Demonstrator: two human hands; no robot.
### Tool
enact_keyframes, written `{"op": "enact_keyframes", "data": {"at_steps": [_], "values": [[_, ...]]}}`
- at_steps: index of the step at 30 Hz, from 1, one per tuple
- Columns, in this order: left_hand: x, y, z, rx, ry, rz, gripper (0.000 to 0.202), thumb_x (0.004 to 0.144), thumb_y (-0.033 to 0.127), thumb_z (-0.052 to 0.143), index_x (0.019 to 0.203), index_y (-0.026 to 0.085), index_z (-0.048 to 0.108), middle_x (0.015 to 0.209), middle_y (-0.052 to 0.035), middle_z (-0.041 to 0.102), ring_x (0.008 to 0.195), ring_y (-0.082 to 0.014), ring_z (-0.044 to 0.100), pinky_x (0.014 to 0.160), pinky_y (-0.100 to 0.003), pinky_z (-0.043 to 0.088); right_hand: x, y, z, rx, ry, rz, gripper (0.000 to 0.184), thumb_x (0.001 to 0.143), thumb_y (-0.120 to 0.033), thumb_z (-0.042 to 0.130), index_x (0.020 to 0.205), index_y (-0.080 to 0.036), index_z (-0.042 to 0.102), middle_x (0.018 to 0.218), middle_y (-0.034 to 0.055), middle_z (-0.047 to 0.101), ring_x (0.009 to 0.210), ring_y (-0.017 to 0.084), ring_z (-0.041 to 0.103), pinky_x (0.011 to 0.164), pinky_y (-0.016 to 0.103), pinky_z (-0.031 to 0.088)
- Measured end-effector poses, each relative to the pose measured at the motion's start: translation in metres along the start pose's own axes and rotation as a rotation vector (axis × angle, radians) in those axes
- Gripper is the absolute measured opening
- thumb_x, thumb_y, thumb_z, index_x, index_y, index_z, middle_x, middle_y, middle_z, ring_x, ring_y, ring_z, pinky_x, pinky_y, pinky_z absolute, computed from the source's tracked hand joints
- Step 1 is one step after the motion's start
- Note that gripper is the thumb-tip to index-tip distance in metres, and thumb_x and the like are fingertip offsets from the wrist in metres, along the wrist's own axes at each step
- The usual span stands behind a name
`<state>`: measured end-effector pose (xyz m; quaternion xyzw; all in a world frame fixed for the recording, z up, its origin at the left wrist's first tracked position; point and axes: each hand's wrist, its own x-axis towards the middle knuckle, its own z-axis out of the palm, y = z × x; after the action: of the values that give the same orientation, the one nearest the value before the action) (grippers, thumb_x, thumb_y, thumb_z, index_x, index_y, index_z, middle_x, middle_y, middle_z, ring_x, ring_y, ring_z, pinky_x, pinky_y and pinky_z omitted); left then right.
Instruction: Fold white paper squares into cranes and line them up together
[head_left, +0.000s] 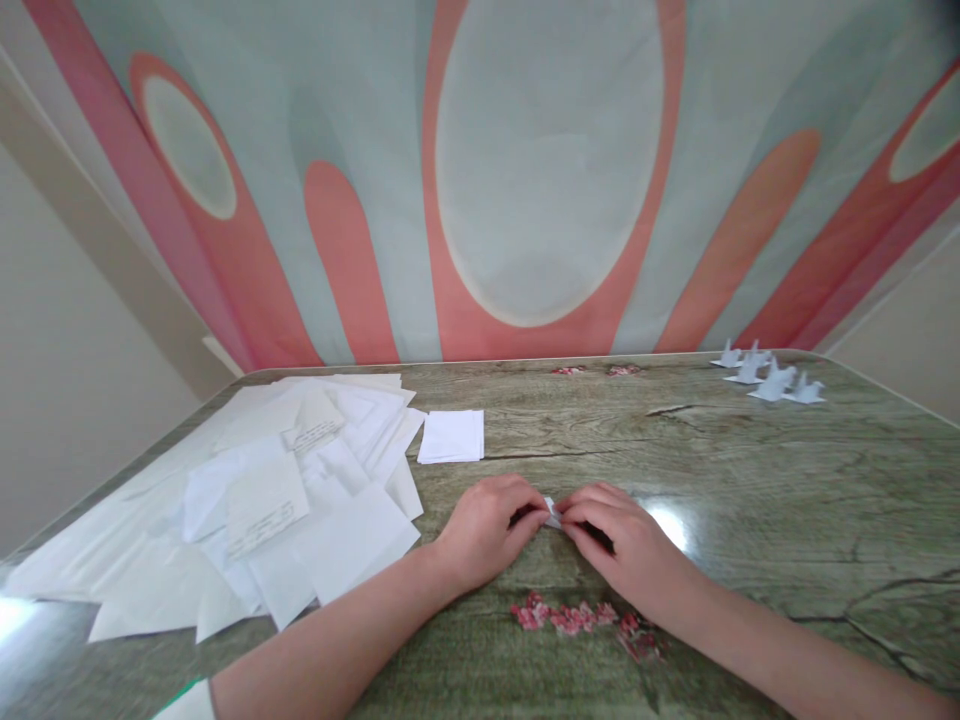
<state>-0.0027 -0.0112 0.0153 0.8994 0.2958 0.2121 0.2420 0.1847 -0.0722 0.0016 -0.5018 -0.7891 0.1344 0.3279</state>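
Both my hands rest on the wooden table (pixel 750 480), fingertips meeting at the middle. My left hand (pixel 487 530) and my right hand (pixel 619 535) pinch a small piece of white folded paper (pixel 553 513) between them; only a corner of it shows between the fingers. Both hands are closed on it, knuckles up. A row of small red-and-white patterned bits (pixel 570 618) lies just in front of my wrists.
A loose heap of white paper sheets (pixel 285 500) covers the table's left side. A neat stack of small white squares (pixel 451 437) lies beyond my left hand. Several folded white paper figures (pixel 772 378) stand at the far right. Two small red bits (pixel 592 371) lie at the far edge.
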Motion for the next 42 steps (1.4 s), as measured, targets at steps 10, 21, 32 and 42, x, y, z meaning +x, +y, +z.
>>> {"op": "enact_keyframes", "data": {"at_steps": [10,21,32,42], "values": [[-0.0015,0.0021,0.0036,0.099,0.016,0.001,0.016,0.087,0.018,0.048,0.095,0.021,0.061,0.086,-0.0016,0.061,0.081,-0.0153,0.057,0.074,-0.025,0.045,0.0002,0.0032,0.0,0.089,-0.001,0.15,0.012,0.081,-0.013,0.053,0.086,-0.021,0.061,0.081,0.0006,0.063,0.077,0.016,0.058,0.072,0.031,0.046],[-0.0054,0.0037,0.0033,0.288,0.031,0.122,0.019,0.088,0.022,0.046,0.092,0.02,0.065,0.089,-0.005,0.059,0.082,-0.0164,0.055,0.073,-0.027,0.044,0.0001,0.0057,-0.0037,0.058,-0.048,-0.007,0.021,0.084,-0.008,0.049,0.087,-0.022,0.065,0.082,0.0013,0.066,0.079,0.016,0.058,0.073,0.031,0.047],[-0.0066,0.0018,0.0033,0.211,0.033,0.102,0.015,0.087,0.023,0.05,0.095,0.019,0.063,0.091,-0.0041,0.062,0.085,-0.0174,0.056,0.077,-0.029,0.045,-0.0028,0.0083,-0.0017,-0.072,-0.012,-0.093,0.019,0.085,-0.014,0.052,0.093,-0.022,0.067,0.087,0.0031,0.065,0.082,0.016,0.059,0.074,0.032,0.049],[-0.0056,0.0025,0.0016,0.143,0.034,0.102,0.009,0.084,0.017,0.053,0.081,0.018,0.062,0.081,-0.003,0.063,0.082,-0.0165,0.057,0.076,-0.028,0.045,-0.0006,0.0063,-0.0013,-0.039,-0.001,-0.066,0.016,0.082,-0.012,0.054,0.084,-0.021,0.066,0.084,0.0028,0.064,0.08,0.016,0.059,0.072,0.031,0.048]]}}
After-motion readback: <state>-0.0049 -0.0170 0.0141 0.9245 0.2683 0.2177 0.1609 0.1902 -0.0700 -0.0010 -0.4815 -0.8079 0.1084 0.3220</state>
